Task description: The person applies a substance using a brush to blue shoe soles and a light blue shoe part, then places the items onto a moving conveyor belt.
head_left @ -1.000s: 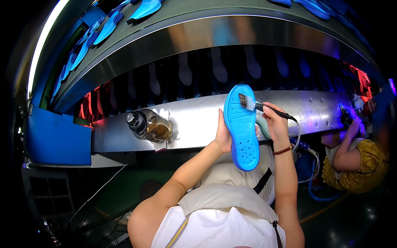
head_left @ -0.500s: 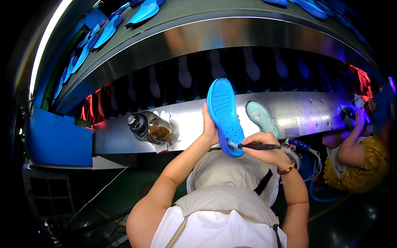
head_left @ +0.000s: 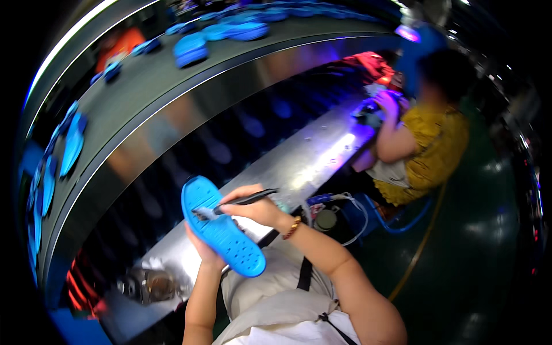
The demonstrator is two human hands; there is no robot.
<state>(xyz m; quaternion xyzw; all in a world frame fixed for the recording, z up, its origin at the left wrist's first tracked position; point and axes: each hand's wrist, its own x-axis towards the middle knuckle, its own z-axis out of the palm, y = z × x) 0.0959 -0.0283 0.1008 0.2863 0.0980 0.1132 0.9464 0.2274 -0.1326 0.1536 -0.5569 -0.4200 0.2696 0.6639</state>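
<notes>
My left hand [head_left: 202,246] is closed around the left edge of a blue shoe sole [head_left: 230,240], which is held at a slant above the bench. Small holes dot its lower end. Between the fingers of my right hand [head_left: 257,208] is a thin brush with a black handle [head_left: 253,197]. Its pale bristles rest on the upper part of the sole. Behind my right hand, a sliver of a pale green sole [head_left: 282,205] shows on the bench; most of it is hidden.
A metal bench [head_left: 287,175] runs beneath a conveyor [head_left: 132,106] carrying several blue soles [head_left: 191,50]. A blurred bottle [head_left: 150,285] stands on the bench at lower left. At right, a person in yellow [head_left: 434,141] works under purple light. Cables [head_left: 363,215] hang below the bench.
The head view has swung right. The brush has gone from the sole's lower end to its upper part. The sole's top now leans left. Both hands keep their hold.
</notes>
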